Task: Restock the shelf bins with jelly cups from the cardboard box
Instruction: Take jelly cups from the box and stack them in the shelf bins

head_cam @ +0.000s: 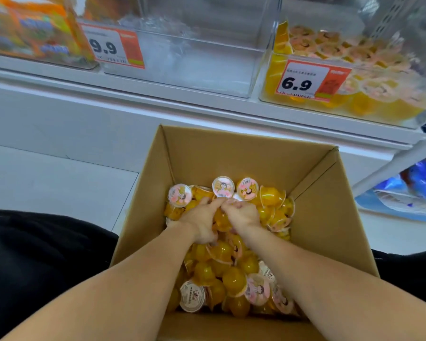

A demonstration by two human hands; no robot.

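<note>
An open cardboard box stands on the floor in front of me, with several yellow jelly cups heaped in its bottom. Both my hands are sunk into the heap near its far side. My left hand curls its fingers round jelly cups. My right hand does the same, and the fingertips of the two hands touch. On the shelf above, the right clear bin holds several of the same cups behind a 6.9 price tag. The middle clear bin holds clear wrapped items.
A 9.9 price tag hangs on the middle bin's front left. Orange packets fill the left bin. The white shelf edge runs above the box. Blue packages lie low on the right. My dark-clothed knees flank the box.
</note>
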